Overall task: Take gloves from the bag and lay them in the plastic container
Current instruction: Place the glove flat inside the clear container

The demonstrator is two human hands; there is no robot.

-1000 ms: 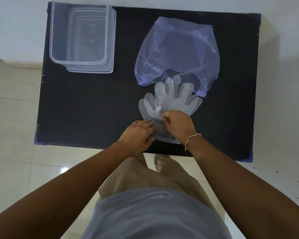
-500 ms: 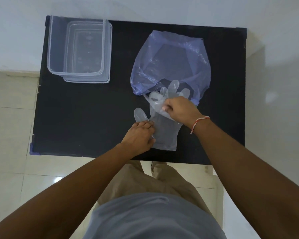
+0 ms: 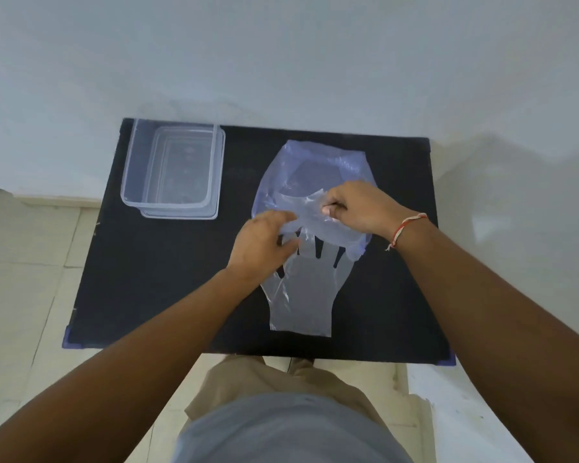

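A clear plastic glove (image 3: pixel 301 295) lies flat on the black table (image 3: pixel 164 279), cuff toward me, its fingertips under the near edge of the bluish plastic bag (image 3: pixel 315 162). Over the bag's mouth I hold a second, crumpled clear glove (image 3: pixel 306 208) between both hands. My right hand (image 3: pixel 358 208) pinches its right side and my left hand (image 3: pixel 261 245) grips its left side. Against the bag, the held glove's outline is hard to make out. The clear plastic container (image 3: pixel 137 162) stands at the table's far left corner with nothing visible inside.
The table stands against a pale wall (image 3: pixel 281 61), with tiled floor (image 3: pixel 20 279) on both sides. My legs and shirt are at the near table edge. A red and white thread is on my right wrist (image 3: pixel 405 228).
Both hands moved away from me, from the glove cuffs up to the bag's mouth. One glove was lifted off the pair; the other stays flat on the table. The camera tilted up.
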